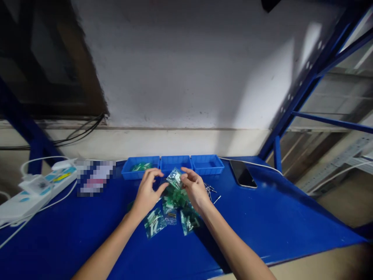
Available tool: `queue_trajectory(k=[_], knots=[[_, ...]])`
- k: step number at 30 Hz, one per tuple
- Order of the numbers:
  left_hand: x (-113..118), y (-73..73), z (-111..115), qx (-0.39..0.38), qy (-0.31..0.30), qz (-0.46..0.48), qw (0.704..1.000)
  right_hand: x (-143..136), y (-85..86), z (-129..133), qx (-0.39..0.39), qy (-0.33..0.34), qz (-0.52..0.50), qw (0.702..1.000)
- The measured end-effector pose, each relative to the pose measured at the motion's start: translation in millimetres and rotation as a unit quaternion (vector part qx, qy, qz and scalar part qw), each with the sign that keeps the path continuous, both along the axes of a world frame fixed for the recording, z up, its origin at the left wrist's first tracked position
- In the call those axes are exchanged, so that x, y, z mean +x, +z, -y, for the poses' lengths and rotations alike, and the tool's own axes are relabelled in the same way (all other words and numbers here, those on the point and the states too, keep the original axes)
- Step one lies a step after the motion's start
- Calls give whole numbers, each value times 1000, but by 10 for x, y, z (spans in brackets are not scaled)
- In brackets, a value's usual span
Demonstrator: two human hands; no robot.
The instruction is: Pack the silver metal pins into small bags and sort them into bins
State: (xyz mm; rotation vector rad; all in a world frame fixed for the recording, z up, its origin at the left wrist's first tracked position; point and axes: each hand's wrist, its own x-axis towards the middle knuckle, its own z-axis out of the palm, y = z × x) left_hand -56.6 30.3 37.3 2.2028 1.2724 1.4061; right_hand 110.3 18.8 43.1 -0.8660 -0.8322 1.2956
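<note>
My right hand [196, 186] pinches a small clear plastic bag [175, 179] above a pile of green bagged pieces [176, 198]. Just left of that bag, my left hand [150, 188] has its thumb and fingers apart, with nothing between them. Nearer to me lie a clear bag of white pieces [154, 222], a bag with brass-coloured pieces [171, 216] and another bag of pale pieces [189, 221]. Thin metal pieces [211, 189] lie beside my right hand, which partly hides them.
Three blue bins stand behind my hands: the left bin [125, 171] holds green bags, beside the middle bin [175, 158] and right bin [207, 165]. A phone [243, 174] lies at right. A white power strip [58, 189] with cables and a blurred packet [97, 177] are at left.
</note>
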Motion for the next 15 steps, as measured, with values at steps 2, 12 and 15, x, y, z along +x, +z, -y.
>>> queue_trajectory(k=[2, 12, 15], knots=[[-26, -109, 13, -45, 7, 16, 999, 30, -13, -10, 17, -37, 46, 998], [104, -53, 149, -335, -139, 348, 865, -22, 18, 180, 300, -134, 373, 868], [94, -12, 152, -404, -201, 437, 778, -56, -23, 201, 329, -122, 391, 851]])
